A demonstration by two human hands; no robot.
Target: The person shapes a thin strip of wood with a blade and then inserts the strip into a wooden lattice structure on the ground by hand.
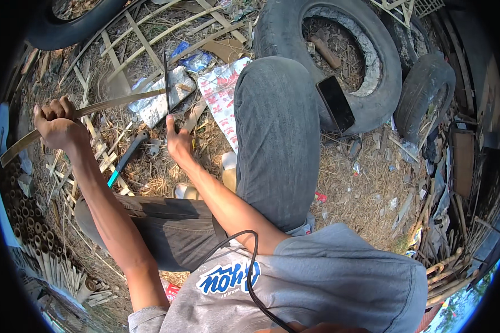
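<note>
Left hand (59, 125): is wrapping the bamboo strip (115, 102), apparently steadying it off the ground.
Right hand (181, 145): is gripping a dark blade (166, 83), which is crossing the strip's right end.
Phone (336, 104): is resting on the tyre's (286, 25) lower edge.

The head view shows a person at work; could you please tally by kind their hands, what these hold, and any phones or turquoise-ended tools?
Hands: 2 (left hand, right hand)
Strips held: 1 (long pale strip)
Blades held: 1 (thin dark blade)
Phones: 1 (black phone)
Turquoise-ended tools: 1 (dark tool)
Total: 6
</note>
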